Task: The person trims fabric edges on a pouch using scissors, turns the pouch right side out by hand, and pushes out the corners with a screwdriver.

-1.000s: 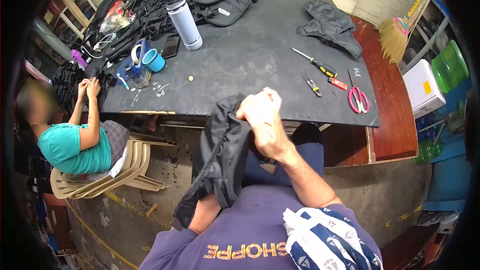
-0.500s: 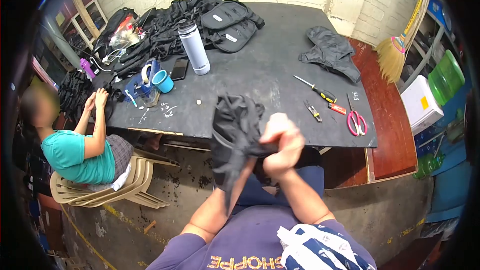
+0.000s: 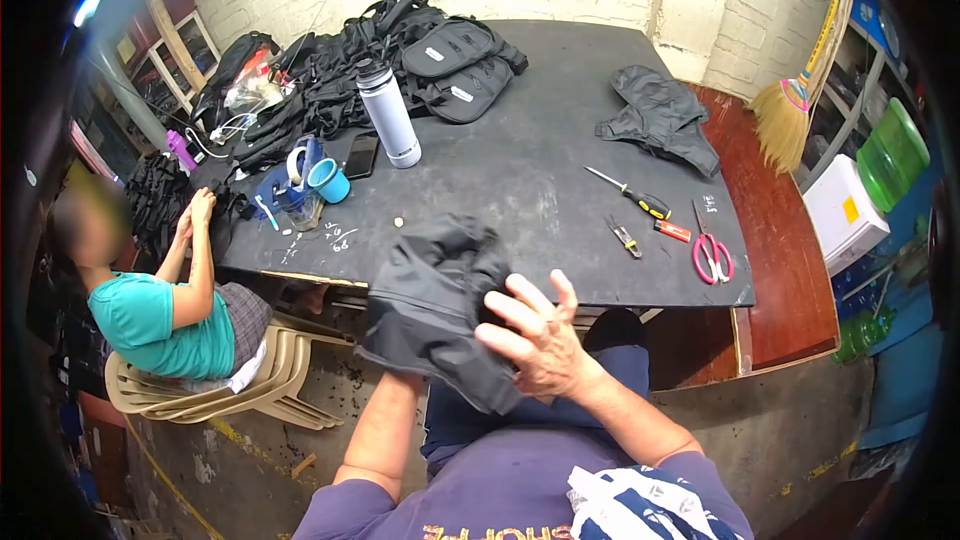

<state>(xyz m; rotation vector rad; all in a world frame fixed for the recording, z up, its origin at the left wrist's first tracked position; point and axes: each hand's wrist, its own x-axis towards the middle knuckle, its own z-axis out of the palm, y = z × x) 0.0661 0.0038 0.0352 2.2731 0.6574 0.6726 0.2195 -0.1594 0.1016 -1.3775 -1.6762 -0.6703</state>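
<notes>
A black fabric bag [image 3: 430,300], creased and loosely shaped, is held up over my lap at the table's front edge. My left forearm [image 3: 385,420] runs up under the bag's lower edge. That hand and its fingers are hidden by the fabric, so its grip cannot be made out. On the bag's right side is my right hand [image 3: 545,345], fingers spread apart with the fingertips against or just beside the cloth. Another flat black fabric piece [image 3: 660,120] lies at the table's far right.
On the black table [image 3: 540,190] lie a screwdriver [image 3: 630,192], cutters [image 3: 624,238], a red lighter [image 3: 672,230] and pink scissors [image 3: 713,258]. A bottle [image 3: 388,115], phone [image 3: 361,156], blue cup [image 3: 328,181] and heaped black bags [image 3: 340,80] stand left. A seated person [image 3: 165,310] works there.
The bag has turned and spread wider, shifting slightly left and down. My right hand has gone from a blurred, closed shape to spread fingers at the bag's side.
</notes>
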